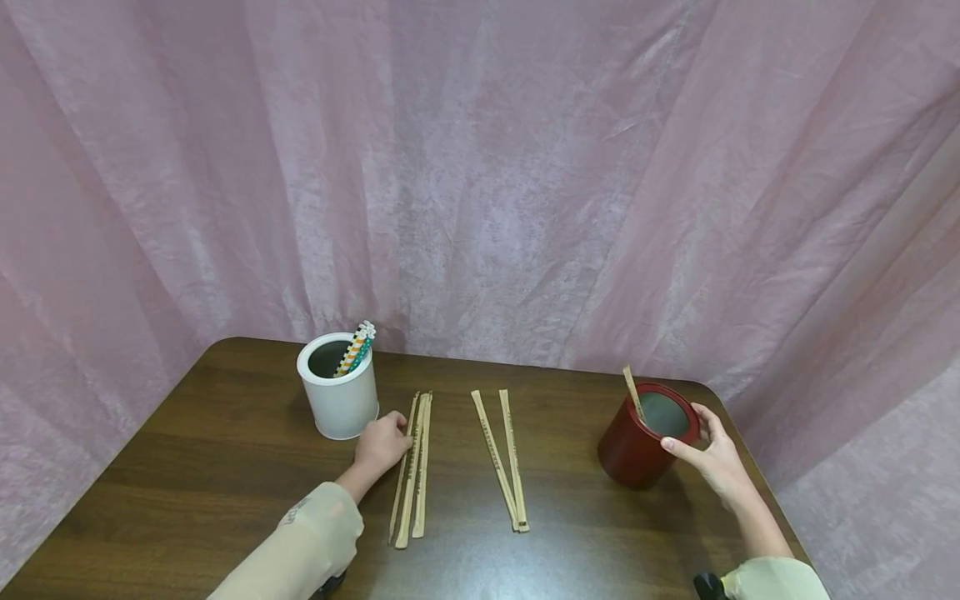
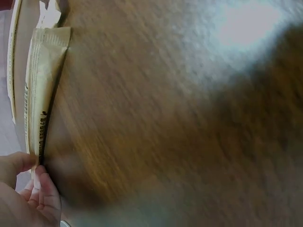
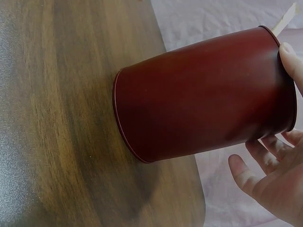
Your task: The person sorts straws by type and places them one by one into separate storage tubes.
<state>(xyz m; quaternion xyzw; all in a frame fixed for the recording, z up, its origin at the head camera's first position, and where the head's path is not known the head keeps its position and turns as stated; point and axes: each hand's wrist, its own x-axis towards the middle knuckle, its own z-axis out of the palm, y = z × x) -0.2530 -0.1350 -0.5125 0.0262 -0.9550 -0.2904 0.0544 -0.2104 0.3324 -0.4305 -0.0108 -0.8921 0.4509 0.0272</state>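
My left hand [image 1: 382, 444] pinches a slim paper-wrapped stick [image 2: 41, 90], beige with dark print and a crimped end, between thumb and fingers. It belongs to a group of long wrapped sticks [image 1: 409, 496] lying side by side on the wooden table. At the right, my right hand [image 1: 716, 465] holds a dark red canister [image 3: 199, 94] near its rim. The thumb lies on the rim's near side and the fingers reach round the far side. One wrapped stick [image 1: 633, 393] stands inside this canister, leaning to the left with its top above the rim.
A white canister [image 1: 343, 408] stands at the back left, holding several patterned sticks [image 1: 357, 348]. Two more wrapped sticks [image 1: 512, 454] lie mid-table, their near ends together. A pink curtain [image 1: 480, 183] hangs behind the brown table [image 1: 585, 550].
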